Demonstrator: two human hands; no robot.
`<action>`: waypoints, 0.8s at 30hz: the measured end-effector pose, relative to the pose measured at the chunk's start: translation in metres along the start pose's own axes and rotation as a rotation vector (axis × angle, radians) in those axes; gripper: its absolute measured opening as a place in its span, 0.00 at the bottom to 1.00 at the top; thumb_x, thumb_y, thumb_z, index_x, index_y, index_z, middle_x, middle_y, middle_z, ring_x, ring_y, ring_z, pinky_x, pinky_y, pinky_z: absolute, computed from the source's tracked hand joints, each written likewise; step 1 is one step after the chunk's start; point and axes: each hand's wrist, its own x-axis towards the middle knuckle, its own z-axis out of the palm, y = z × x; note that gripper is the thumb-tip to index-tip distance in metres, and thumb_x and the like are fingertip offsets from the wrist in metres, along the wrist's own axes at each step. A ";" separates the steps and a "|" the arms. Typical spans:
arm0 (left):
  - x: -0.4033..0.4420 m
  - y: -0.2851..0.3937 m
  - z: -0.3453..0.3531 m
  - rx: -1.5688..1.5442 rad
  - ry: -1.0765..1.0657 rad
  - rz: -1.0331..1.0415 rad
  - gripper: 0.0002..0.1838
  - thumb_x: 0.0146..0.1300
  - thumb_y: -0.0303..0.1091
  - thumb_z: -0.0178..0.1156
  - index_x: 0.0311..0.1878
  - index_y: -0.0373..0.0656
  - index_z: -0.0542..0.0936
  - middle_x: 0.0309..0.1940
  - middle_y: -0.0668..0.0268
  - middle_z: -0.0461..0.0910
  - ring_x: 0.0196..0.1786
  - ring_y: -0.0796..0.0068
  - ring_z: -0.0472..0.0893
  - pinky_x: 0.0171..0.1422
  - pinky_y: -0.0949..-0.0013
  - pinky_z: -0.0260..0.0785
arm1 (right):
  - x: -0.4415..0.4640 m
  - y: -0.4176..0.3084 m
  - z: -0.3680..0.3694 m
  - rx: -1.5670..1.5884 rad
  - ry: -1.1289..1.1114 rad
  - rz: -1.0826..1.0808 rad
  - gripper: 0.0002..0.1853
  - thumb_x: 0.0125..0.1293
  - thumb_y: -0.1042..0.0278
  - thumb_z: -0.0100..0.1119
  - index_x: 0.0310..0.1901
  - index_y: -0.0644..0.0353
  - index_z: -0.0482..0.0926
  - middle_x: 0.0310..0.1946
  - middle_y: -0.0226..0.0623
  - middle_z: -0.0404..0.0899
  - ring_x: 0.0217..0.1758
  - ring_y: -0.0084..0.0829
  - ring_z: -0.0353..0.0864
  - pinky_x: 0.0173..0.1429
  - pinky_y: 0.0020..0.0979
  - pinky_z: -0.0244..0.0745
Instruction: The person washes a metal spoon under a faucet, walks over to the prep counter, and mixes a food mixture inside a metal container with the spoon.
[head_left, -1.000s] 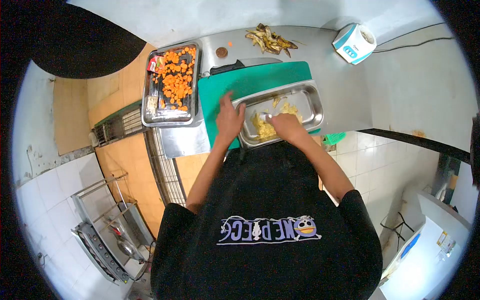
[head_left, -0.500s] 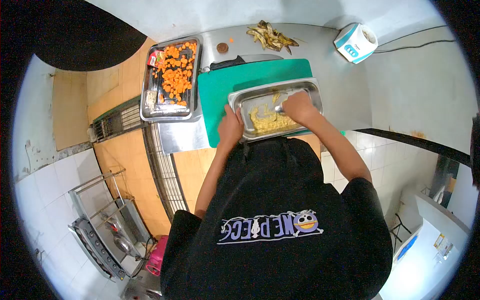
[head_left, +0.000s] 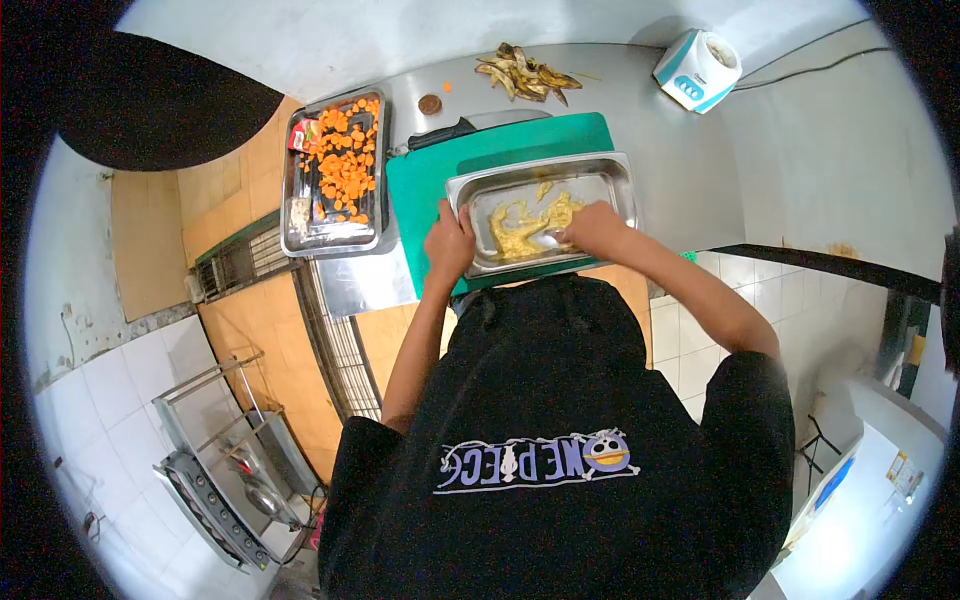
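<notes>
Shows yellow mash already soft for the most part, by the look of it, and spread over the near and left floor of the steel pan. Leaves one lump apart toward the far side, plus uneven streaks, so seems well advanced but not yet even. Cannot tell from here how fine or coarse. Has carrot pieces already cut, lying loose in the dark tray to the left, and peels heaped on the far part of the counter. Shows the knife laid down along the far edge of the green board, beneath the pan.

Grips the pan's left rim in a narrow hold with the left hand, setting the thumb at the inner side and the fingers outside. Reaches over the near right of the pan with the right hand, bending the elbow out to the right. Curls the right fingers around what looks like a metal utensil, mostly hidden, touching the mash. Cannot tell its kind.
</notes>
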 end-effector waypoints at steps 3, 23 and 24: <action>0.001 0.001 0.001 -0.019 0.001 -0.012 0.19 0.76 0.49 0.48 0.51 0.40 0.67 0.27 0.42 0.82 0.30 0.35 0.81 0.31 0.37 0.70 | 0.002 0.033 -0.011 -0.200 -0.050 0.143 0.10 0.65 0.59 0.57 0.43 0.36 0.88 0.27 0.36 0.84 0.33 0.40 0.87 0.37 0.44 0.79; -0.002 0.002 -0.002 -0.005 -0.023 -0.082 0.19 0.75 0.50 0.47 0.52 0.41 0.68 0.29 0.40 0.82 0.32 0.33 0.82 0.35 0.36 0.71 | -0.030 0.004 -0.037 0.825 0.178 0.232 0.14 0.72 0.66 0.53 0.56 0.56 0.66 0.28 0.50 0.80 0.34 0.53 0.80 0.39 0.49 0.70; -0.002 0.005 -0.004 -0.012 -0.026 -0.093 0.19 0.75 0.50 0.47 0.52 0.41 0.68 0.29 0.40 0.82 0.32 0.34 0.82 0.35 0.36 0.71 | -0.030 -0.001 -0.044 0.857 0.175 0.247 0.13 0.73 0.66 0.53 0.54 0.57 0.67 0.28 0.51 0.80 0.33 0.52 0.80 0.38 0.48 0.70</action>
